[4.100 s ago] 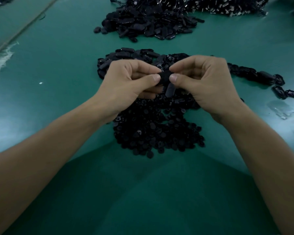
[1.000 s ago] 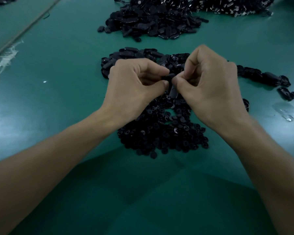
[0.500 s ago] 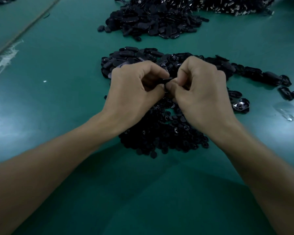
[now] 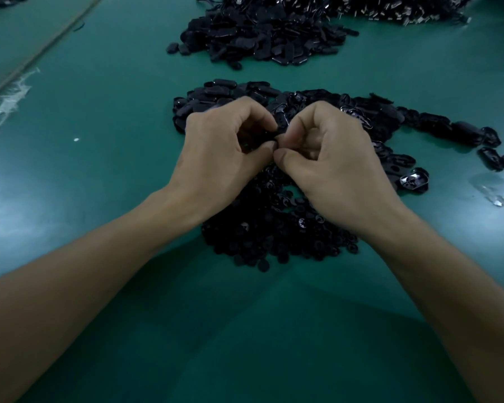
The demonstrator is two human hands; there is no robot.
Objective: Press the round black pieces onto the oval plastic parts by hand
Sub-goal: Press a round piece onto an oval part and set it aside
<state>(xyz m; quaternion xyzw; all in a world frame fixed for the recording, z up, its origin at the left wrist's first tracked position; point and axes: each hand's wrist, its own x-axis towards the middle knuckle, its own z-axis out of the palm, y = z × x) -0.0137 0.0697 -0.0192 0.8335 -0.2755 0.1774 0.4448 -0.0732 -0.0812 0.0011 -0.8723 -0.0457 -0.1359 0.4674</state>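
My left hand [image 4: 218, 152] and my right hand [image 4: 336, 158] meet thumb to thumb over the middle of the green table. Between their fingertips sits a black oval plastic part [image 4: 280, 123], mostly hidden by the fingers. Whether a round piece is on it cannot be seen. A heap of small round black pieces [image 4: 274, 234] lies just below the hands. A band of loose oval parts [image 4: 419, 123] stretches behind the hands and off to the right.
A larger pile of black oval parts [image 4: 262, 39] lies at the back centre, with another heap [image 4: 390, 7] behind it to the right. A clear plastic scrap [image 4: 496, 190] lies at the right edge. A table seam [image 4: 41, 50] runs along the left.
The right hand has dropped from its raised, tilted pose and closed in level with the left. Both hands have sunk slightly toward the pile, thumbs pressed together.
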